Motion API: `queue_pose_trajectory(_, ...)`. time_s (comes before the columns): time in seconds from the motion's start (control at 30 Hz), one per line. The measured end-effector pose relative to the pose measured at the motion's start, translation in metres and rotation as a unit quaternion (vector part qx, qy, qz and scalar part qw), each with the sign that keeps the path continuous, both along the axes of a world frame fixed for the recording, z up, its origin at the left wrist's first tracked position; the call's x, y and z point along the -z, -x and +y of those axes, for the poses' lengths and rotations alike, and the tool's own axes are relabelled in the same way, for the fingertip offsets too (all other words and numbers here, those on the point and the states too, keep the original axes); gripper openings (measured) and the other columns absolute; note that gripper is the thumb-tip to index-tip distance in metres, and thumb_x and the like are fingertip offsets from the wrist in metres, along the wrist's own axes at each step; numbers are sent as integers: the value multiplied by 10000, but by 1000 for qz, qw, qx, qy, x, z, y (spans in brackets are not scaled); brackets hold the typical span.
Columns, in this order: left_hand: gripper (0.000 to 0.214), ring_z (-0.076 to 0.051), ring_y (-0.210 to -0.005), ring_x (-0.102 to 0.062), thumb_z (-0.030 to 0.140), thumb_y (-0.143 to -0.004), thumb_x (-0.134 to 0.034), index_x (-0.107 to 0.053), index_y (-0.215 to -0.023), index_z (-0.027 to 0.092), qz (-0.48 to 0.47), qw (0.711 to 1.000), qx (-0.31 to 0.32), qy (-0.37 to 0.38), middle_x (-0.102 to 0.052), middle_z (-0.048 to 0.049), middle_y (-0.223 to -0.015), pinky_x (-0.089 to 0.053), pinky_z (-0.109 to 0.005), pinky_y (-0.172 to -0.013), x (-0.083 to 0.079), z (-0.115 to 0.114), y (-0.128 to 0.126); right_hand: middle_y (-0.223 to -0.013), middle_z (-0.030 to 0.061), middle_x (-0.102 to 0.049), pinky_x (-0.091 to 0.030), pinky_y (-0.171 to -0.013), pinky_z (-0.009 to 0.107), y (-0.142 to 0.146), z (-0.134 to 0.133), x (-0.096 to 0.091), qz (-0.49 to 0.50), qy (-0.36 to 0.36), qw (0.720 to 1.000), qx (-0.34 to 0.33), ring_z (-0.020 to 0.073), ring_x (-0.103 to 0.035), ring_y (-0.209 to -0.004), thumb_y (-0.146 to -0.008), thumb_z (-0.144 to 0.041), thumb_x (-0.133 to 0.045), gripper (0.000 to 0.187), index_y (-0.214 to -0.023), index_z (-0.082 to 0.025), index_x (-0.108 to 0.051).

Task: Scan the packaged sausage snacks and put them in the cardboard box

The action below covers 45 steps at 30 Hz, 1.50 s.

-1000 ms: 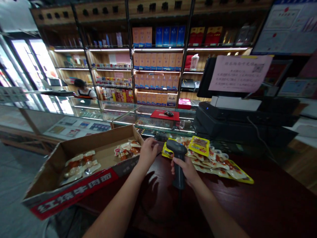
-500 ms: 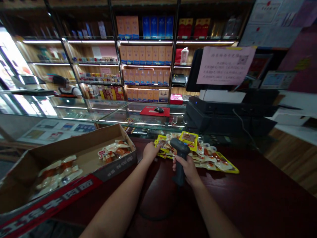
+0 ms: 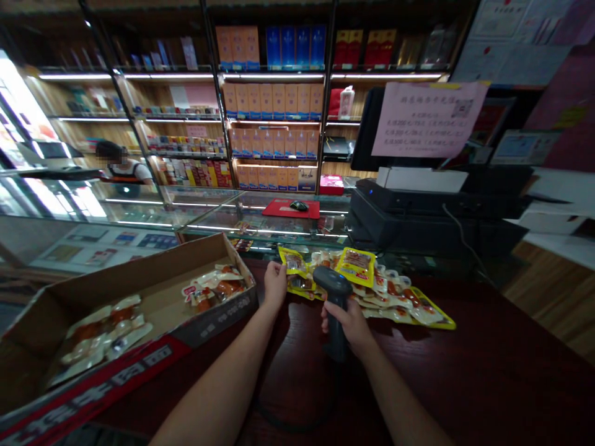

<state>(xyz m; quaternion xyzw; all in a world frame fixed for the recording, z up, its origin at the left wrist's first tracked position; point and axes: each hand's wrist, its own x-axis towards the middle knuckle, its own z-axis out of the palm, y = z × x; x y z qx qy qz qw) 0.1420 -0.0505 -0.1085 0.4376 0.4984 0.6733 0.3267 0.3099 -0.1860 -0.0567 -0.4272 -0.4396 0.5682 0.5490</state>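
Note:
My right hand (image 3: 349,322) is wrapped round the grip of a dark handheld barcode scanner (image 3: 333,291), its head pointing away from me toward the snack packets. My left hand (image 3: 275,282) pinches the corner of a yellow snack packet (image 3: 294,263) and holds it tilted up just left of the scanner head. A heap of yellow and clear snack packets (image 3: 390,294) lies on the dark red counter (image 3: 465,371) behind the scanner.
An open cardboard box (image 3: 153,310) with several packets inside stands at the left. A black register with a pink notice (image 3: 425,118) on its screen stands behind the heap. Glass display cases (image 3: 195,214) and stocked shelves lie beyond. A person (image 3: 121,164) sits far left.
My left hand has gone from the box edge to the heap and lifted one yellow packet up beside the scanner. The scanner hand has stayed nearly in place.

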Motion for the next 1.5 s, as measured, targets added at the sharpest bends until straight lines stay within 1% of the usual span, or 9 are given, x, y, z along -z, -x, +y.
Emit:
queue_pose_trajectory(0.27,216,-88,-598,-457,324,-732,-535,-387,-650,191,19,991,97,-93,-457,39,-665,-403,-203,-570,-17,-19,-4,-551,-22,-600,-470,-402,254,1,-1,2,10,0,1000,-18,127,-558,-410,-627,-386,-700,354,-846,-139,-572)
queue_pose_trajectory(0.4,209,-84,-580,-410,304,-744,-517,-374,-642,190,45,987,101,-113,-427,44,-644,-352,-195,-552,-20,-21,-3,-551,-21,-599,-476,-403,253,1,-1,1,9,1,1000,-15,125,-557,-413,-640,-386,-692,350,-856,-137,-573)
queue_pose_trajectory(0.57,198,-90,-587,-402,306,-750,-497,-369,-648,194,81,987,85,-110,-399,49,-630,-350,-202,-569,-20,-22,-1,-559,-19,-599,-479,-410,251,2,-2,1,10,-4,1000,-21,124,-558,-417,-647,-384,-686,331,-839,-140,-572)
queue_pose_trajectory(0.77,178,-105,-613,-414,284,-737,-501,-391,-631,192,160,984,45,-58,-413,37,-630,-346,-208,-564,-24,-28,0,-558,-22,-594,-451,-396,232,3,-5,-2,10,-18,999,-34,116,-546,-409,-672,-381,-659,277,-798,-151,-568)
queue_pose_trajectory(1.0,166,-93,-599,-419,270,-760,-476,-378,-650,193,103,988,77,-91,-414,45,-634,-366,-201,-584,-19,-22,1,-548,-24,-591,-451,-400,237,3,-5,-3,3,-14,999,-33,117,-544,-405,-657,-381,-666,288,-797,-146,-574)
queue_pose_trajectory(1.17,170,-92,-598,-419,255,-759,-488,-377,-646,192,113,991,51,-56,-409,50,-620,-364,-194,-591,-19,-23,0,-549,-15,-597,-438,-398,242,3,-6,-5,-7,-7,1000,-30,120,-538,-395,-642,-405,-676,319,-799,-140,-592)
queue_pose_trajectory(1.27,160,-97,-604,-423,242,-769,-477,-379,-651,195,131,990,33,-48,-419,47,-621,-364,-199,-595,-31,-28,-1,-553,-14,-596,-442,-403,249,5,-8,-5,0,-7,1000,-27,128,-543,-407,-631,-411,-691,351,-825,-134,-598)
queue_pose_trajectory(1.37,147,-104,-615,-420,223,-777,-461,-382,-655,197,166,985,12,-55,-420,42,-622,-354,-207,-602,-54,-37,4,-564,-12,-597,-445,-405,248,9,-10,-7,11,-1,999,-38,131,-550,-418,-640,-407,-693,366,-861,-133,-594)
queue_pose_trajectory(1.5,147,-108,-610,-410,230,-770,-464,-383,-651,199,174,981,-31,-76,-407,39,-622,-335,-213,-595,-83,-55,28,-585,-9,-603,-456,-417,245,21,-15,-19,24,-4,997,-75,122,-550,-430,-650,-390,-689,352,-870,-135,-588)
